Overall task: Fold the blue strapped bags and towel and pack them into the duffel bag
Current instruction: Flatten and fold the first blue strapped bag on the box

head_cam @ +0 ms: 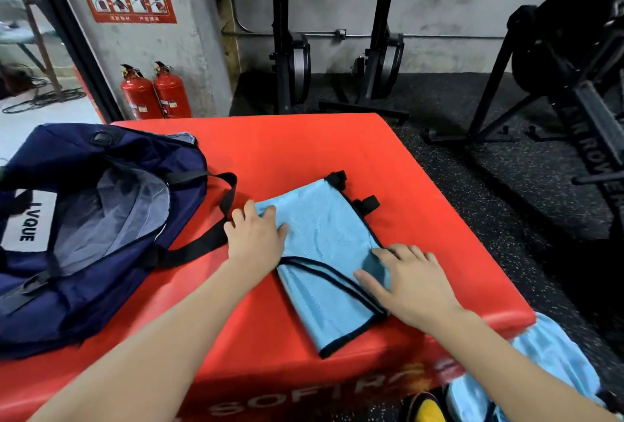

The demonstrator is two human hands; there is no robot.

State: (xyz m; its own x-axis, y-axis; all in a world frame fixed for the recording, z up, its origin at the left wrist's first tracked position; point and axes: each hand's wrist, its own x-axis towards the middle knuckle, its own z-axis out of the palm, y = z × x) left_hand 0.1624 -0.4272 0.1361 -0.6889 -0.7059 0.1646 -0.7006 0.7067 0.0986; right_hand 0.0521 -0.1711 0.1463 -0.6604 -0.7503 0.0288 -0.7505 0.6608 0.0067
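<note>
At the bottom right of the frame we see more light blue fabric (540,364) hanging below the edge of the red padded block (304,151), beside a yellow and black shoe (426,408) on the speckled floor (506,185).

In the centre, on top of the block, lies the blue strapped bag (329,263), folded into a long flat shape that runs from the near edge toward the upper right. It is light blue with black piping along its edges, a curved seam crosses its middle, and two short black strap tabs stick out at its far end.

Our right hand (410,281) lies flat on the bag's right side, fingers straight and spread, pressing it down. Our left hand (256,236) rests open on the bag's left far corner, fingers relaxed, gripping nothing.

At the left of the frame the navy duffel bag (84,219) sits on the block, unzipped with its grey lining showing, its black handle (209,239) looping just beside our left hand.

Farther back, two red fire extinguishers (155,92) stand by the wall.
</note>
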